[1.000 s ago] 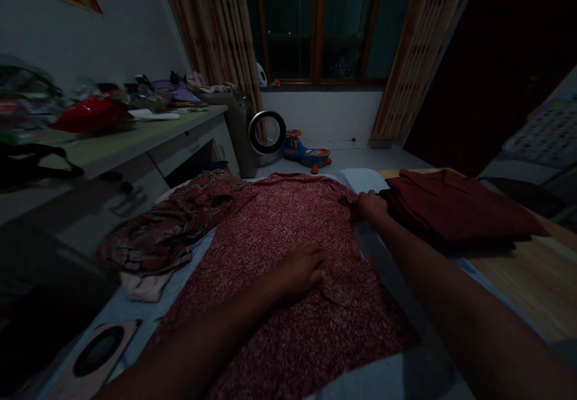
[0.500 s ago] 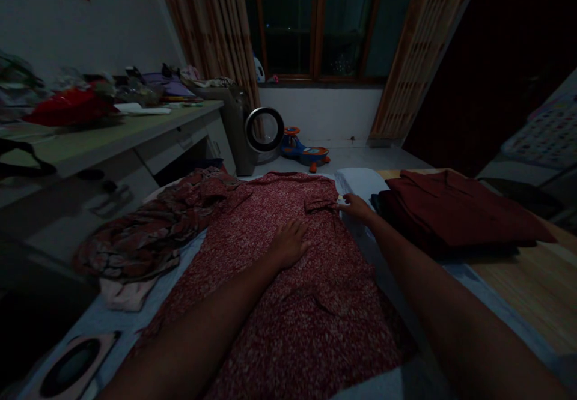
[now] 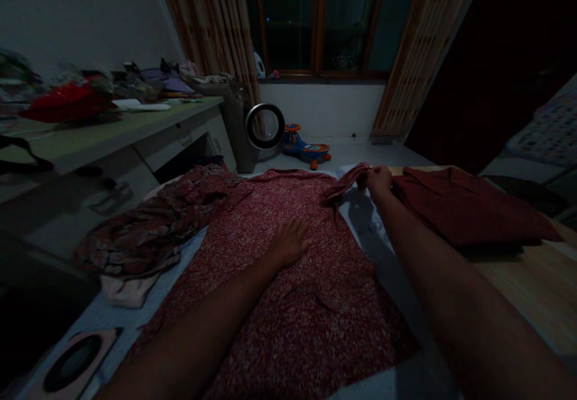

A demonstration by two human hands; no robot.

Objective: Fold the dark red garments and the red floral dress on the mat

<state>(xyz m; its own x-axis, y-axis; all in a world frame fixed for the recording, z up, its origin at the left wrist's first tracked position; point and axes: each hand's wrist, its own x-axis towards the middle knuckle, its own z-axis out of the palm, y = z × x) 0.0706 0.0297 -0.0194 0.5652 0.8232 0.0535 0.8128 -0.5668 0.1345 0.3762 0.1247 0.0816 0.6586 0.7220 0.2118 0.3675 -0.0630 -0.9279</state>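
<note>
Head view, garment: the red patterned garment (image 3: 252,232) is lying spread face-flat on the pale blue sheet (image 3: 378,232), running from near the sheet's far edge down toward its near edge, where its hem is showing at the right.
Head view, right hand: your right hand (image 3: 379,181) is pinching the end of the sleeve (image 3: 345,187), the grip closing narrowly on cloth above the sheet's far right part.
Head view, sleeve: half a second ago it was lying folded over the garment's body; now you are drawing it outward and up, and it is stretching from the shoulder past the garment's side.
Head view, left hand: your left hand (image 3: 289,244) is resting palm-down on the garment's middle, the grip staying flat, wide and holding nothing; it is keeping its place from that earlier instant.
Head view, meaning: that pressing hand is probably steadying the body while the sleeve is coming clear of it; the garment's side is now showing more of its outline, with creases remaining low on the body.
Head view, right neighbour: a folded maroon stack (image 3: 469,205) is sitting just beyond your right hand, on the wood-toned surface (image 3: 536,286) along the sheet's right edge.
Head view, left neighbour: a rumpled patterned cloth (image 3: 148,226) is lying along the sheet's left edge, beside the garment.
</note>
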